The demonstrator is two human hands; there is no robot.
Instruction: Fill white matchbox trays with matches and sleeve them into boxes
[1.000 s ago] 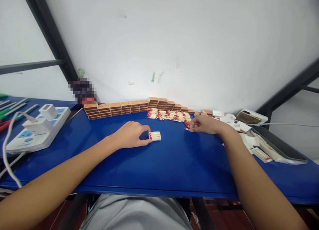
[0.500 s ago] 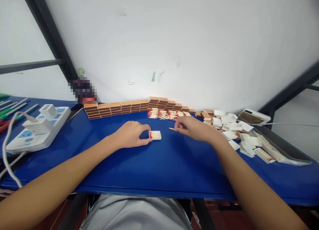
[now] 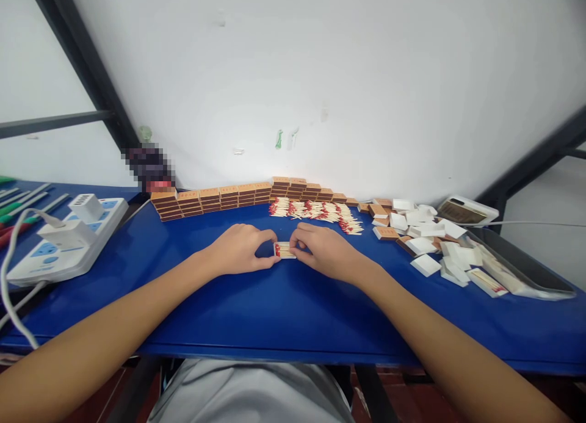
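A small white matchbox tray point(image 3: 284, 257) lies on the blue tabletop, with red-tipped matches point(image 3: 282, 249) side by side in it. My left hand point(image 3: 238, 249) grips its left end between thumb and forefinger. Over the right end is my right hand point(image 3: 318, 247), fingertips pinched together on a match that they now largely hide; whether it touches the tray's bottom I cannot tell. Beyond my hands, loose matches point(image 3: 315, 209) form a spread pile, heads mostly to the left or toward me.
Closed matchboxes point(image 3: 210, 201) stand stacked along the wall. To the right are a heap of white trays and brown sleeves point(image 3: 423, 231), a filled tray point(image 3: 488, 282) and a dark container point(image 3: 526, 264). A white power strip point(image 3: 68, 240) with cables sits left, near green- and red-handled tools point(image 3: 22, 212).
My right hand has moved left with the match, from beside the tray to above its right end. My left hand keeps its hold on the tray.
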